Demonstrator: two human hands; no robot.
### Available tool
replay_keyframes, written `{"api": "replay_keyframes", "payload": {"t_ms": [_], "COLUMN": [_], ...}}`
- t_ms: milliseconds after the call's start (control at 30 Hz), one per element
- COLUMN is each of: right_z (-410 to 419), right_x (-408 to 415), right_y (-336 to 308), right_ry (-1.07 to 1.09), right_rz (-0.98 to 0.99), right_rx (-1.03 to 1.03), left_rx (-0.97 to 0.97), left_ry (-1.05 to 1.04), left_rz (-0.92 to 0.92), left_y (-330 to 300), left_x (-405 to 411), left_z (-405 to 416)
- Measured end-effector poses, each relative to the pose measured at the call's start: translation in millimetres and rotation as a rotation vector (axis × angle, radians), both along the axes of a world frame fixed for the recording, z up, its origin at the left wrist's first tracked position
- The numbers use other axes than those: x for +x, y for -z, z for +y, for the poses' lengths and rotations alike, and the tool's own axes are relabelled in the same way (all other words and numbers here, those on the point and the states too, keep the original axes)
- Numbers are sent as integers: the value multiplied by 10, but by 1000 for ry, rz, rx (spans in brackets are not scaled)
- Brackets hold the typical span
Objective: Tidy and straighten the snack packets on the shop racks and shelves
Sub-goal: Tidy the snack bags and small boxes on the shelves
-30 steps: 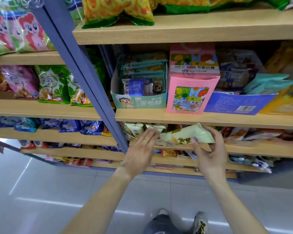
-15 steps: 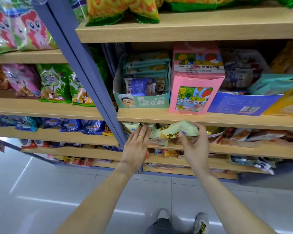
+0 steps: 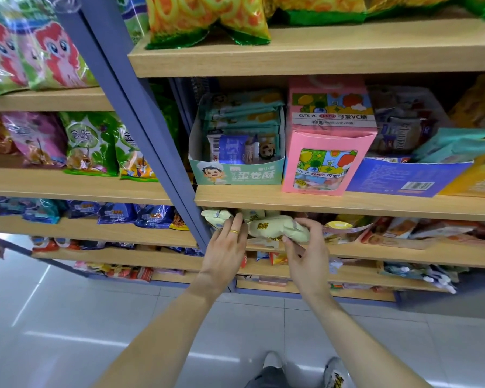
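Observation:
A pale yellow-green snack packet (image 3: 275, 228) lies at the front of the third wooden shelf (image 3: 375, 254), just right of the blue upright post. My right hand (image 3: 305, 253) grips its right end, thumb below and fingers curled over the top. My left hand (image 3: 227, 247), with a gold ring, lies flat with straight fingers against a similar pale packet (image 3: 216, 217) at the shelf's left end. More pale packets sit behind, partly hidden under the shelf above.
A blue slanted post (image 3: 151, 141) divides two rack bays. The shelf above holds a teal display box (image 3: 235, 169), a pink candy box (image 3: 325, 152) and a blue box (image 3: 403, 180). Mixed packets (image 3: 403, 228) lie to the right. Glossy tiled floor (image 3: 67, 317) lies below.
My right hand has carried the pale packet leftward and deeper onto the shelf, towards my left hand. My left hand has stayed against the packets at the shelf's left end.

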State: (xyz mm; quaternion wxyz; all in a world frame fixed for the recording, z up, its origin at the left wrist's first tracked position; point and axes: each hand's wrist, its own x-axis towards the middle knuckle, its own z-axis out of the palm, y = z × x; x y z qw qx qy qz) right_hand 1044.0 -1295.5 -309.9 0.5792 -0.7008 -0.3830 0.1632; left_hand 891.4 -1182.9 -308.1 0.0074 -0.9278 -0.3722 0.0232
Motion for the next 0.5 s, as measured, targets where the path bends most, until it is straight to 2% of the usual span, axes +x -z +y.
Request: {"api": "replay_keyframes", "payload": {"t_ms": [233,400,500], "right_z": [314,509,652], "right_x": [-9,-143,-189], "right_y": [40,106,152], "right_ry": [-132,-206,-200], "right_rz": [-357,-390,-389], "right_rx": [-120,-205,-281], "left_rx": [-24,-45,-111], "left_ry": [89,-203,-177], "left_rz": [-105,-277,-287], "left_y": [111,176,253], "left_x": [-90,-200,-203], "left_z": [17,-7,14]}}
